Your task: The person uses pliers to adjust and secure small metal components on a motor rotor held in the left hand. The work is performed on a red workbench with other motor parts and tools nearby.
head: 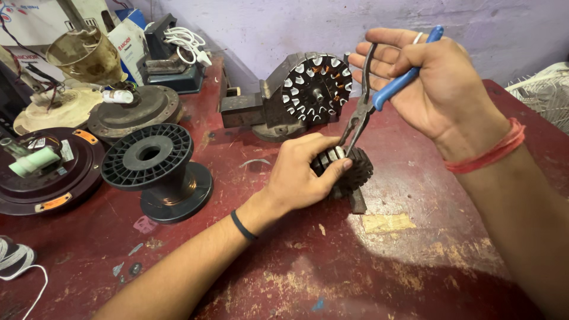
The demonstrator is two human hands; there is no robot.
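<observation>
My left hand [302, 172] grips a dark, toothed motor stator [355, 172] that rests on the worn red workbench [385, 261]. My right hand [435, 83] holds long-nose pliers [370, 101] with blue handles, raised above the bench. The pliers' tips point down and meet the stator's centre, just beside my left thumb. A red thread band circles my right wrist and a black band my left.
A second stator with copper windings [314, 86] sits in a bench vise behind. At left stand a black empty wire spool [157, 169], fan motor housings [133, 109], a round dark cover [47, 172] and a white cable [186, 41]. A wire guard [542, 89] lies far right.
</observation>
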